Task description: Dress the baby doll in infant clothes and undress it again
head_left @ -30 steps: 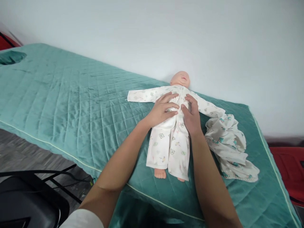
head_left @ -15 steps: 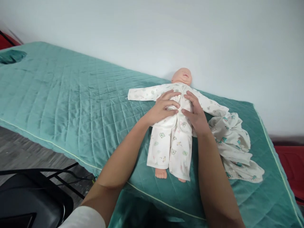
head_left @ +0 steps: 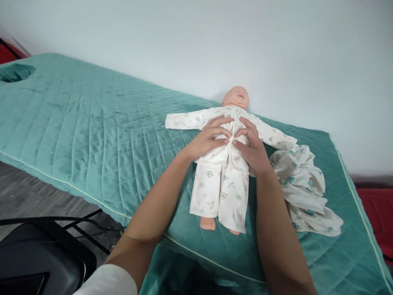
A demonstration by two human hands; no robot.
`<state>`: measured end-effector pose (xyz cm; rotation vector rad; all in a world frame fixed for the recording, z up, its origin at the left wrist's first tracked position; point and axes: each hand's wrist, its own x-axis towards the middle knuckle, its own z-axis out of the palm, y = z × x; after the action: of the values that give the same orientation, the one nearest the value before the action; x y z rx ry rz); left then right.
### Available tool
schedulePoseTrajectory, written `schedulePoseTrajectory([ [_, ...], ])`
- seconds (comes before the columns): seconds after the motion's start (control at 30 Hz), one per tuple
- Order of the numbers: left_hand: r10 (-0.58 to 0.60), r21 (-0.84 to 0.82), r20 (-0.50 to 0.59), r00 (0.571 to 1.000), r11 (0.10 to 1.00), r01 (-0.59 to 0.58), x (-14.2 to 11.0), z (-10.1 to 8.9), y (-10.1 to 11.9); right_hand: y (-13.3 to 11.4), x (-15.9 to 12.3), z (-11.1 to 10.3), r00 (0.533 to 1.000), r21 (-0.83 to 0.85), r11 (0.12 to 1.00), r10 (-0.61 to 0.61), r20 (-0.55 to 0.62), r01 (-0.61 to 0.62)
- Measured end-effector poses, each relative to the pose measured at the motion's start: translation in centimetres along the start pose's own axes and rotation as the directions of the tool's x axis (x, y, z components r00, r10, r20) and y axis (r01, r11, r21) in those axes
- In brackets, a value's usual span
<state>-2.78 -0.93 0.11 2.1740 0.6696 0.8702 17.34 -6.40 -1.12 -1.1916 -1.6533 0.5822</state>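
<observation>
A baby doll lies on its back on the green quilted bed, its head by the wall. It wears a white printed jacket and matching trousers; its toes show below the hems. My left hand rests over the jacket's front, thumb and fingertips closed on the fabric by the front opening. Facing it, my right hand pinches the other front edge with thumb and forefinger. The fingertips of both hands meet near a small white fastening at mid-chest.
Crumpled white clothing with a green print lies right of the doll. The green bed stretches left to a face hole. A black chair stands at lower left, and a red object is beyond the right edge.
The view has shifted slightly. My right fingers have moved closer to my left fingertips at the jacket's front, and the two edges now meet there. The doll stays in place.
</observation>
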Motion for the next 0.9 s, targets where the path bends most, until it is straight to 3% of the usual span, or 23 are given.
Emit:
schedulePoseTrajectory([
  [0.27,0.042,0.017,-0.02,0.999,0.999,-0.042,0.1,0.0,-0.4,0.0,0.1,0.0,0.999,-0.05,0.998,-0.043,-0.003,0.043],
  [0.53,0.036,0.055,0.042,0.998,0.998,-0.038,0.2,-0.4,-0.9,0.0,0.0,0.0,0.999,-0.023,0.999,-0.04,0.001,0.04],
  [0.77,0.067,0.106,-0.016,0.998,0.992,-0.065,0.2,0.2,-0.7,0.1,0.1,0.0,0.998,-0.008,0.998,-0.066,0.001,0.066],
  [0.9,0.031,0.165,-0.059,0.998,0.986,-0.021,0.2,0.8,-0.1,0.0,0.1,0.0,0.998,-0.011,0.998,-0.065,-0.002,0.065],
])
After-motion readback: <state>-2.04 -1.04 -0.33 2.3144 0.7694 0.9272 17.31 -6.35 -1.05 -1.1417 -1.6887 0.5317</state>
